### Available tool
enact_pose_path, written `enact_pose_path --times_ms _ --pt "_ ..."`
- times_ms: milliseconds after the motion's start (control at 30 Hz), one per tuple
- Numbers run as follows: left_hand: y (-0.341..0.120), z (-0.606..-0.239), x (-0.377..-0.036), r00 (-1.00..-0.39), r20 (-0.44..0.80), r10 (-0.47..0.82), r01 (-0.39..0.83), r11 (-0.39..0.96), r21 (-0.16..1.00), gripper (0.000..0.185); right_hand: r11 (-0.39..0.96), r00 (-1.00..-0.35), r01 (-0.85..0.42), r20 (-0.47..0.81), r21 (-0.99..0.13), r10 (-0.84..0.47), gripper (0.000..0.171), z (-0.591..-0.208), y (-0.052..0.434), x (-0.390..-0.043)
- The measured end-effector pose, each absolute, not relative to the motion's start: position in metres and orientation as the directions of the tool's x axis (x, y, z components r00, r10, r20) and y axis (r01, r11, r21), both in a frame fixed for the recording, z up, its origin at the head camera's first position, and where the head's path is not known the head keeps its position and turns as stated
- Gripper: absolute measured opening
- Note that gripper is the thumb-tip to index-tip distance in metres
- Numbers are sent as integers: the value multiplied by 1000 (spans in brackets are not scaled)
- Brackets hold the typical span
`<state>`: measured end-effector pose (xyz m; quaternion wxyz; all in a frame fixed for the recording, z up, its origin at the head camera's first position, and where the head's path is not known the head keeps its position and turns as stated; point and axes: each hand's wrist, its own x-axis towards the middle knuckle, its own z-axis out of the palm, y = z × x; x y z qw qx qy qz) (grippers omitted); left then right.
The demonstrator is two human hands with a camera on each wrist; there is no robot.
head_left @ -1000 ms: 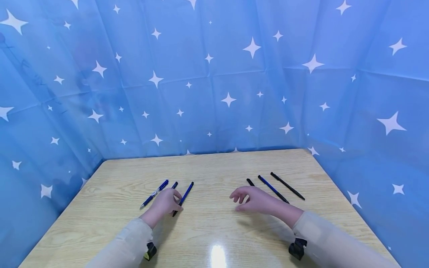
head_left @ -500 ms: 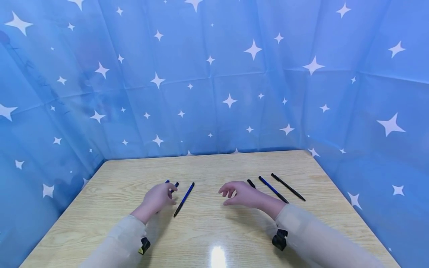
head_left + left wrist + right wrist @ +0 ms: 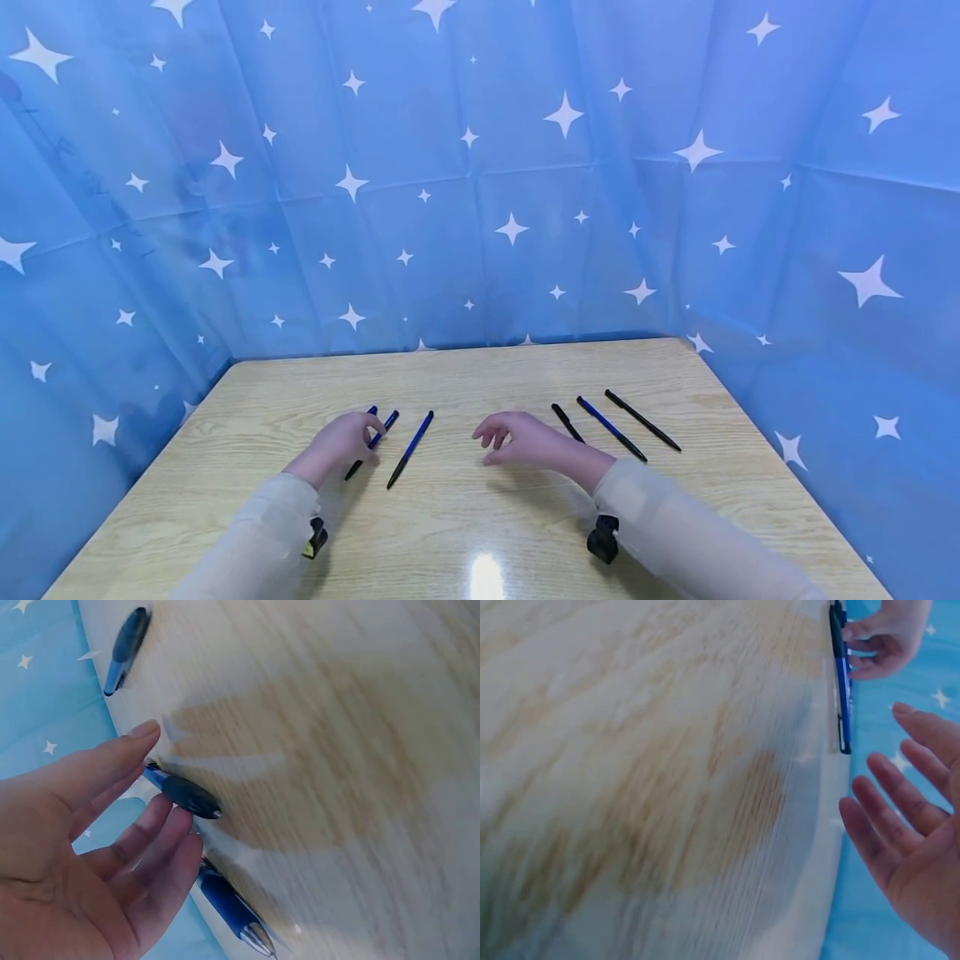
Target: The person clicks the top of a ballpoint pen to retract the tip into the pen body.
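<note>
My left hand (image 3: 341, 442) hovers over the left group of pens, thumb and fingers apart. Beneath it lies the middle blue pen (image 3: 355, 469), which in the left wrist view shows as a dark-ended pen (image 3: 191, 796) framed by the thumb and fingertips. The leftmost blue pen (image 3: 234, 904) is mostly hidden behind this hand in the head view. A third blue pen (image 3: 410, 450) with a black tip lies just right of it. Holding nothing, my right hand (image 3: 521, 437) hangs over the middle of the table with loosely bent fingers, left of a black pen (image 3: 567, 422).
Farther right, a blue pen (image 3: 611, 429) and another black pen (image 3: 642, 421) lie slanted. All the pens are on a light wooden table (image 3: 480, 375). A blue curtain (image 3: 420, 217) with white stars hangs behind and along both sides.
My left hand has shifted left, from beside the third blue pen to over the middle one. My right hand has also moved left, uncovering more of the nearest black pen. The pens stay put.
</note>
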<state>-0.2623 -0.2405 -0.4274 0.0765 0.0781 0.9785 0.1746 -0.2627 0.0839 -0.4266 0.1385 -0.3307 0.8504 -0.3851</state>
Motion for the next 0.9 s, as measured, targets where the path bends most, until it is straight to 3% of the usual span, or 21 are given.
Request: enact_pose_path --times_ms 300,567,900 --pt "-244 -425 -261 -952 -186 243 167 922 351 48 511 -754 -443 -2 -737 -656 35 -431 79 -264" --pt "-246 -425 -260 -945 -238 226 110 901 419 55 506 -768 -418 -5 -754 -641 34 -429 79 -263" --pt "-242 -423 -258 -947 -244 208 89 901 424 51 482 -781 -416 32 -772 -623 37 -422 82 -268"
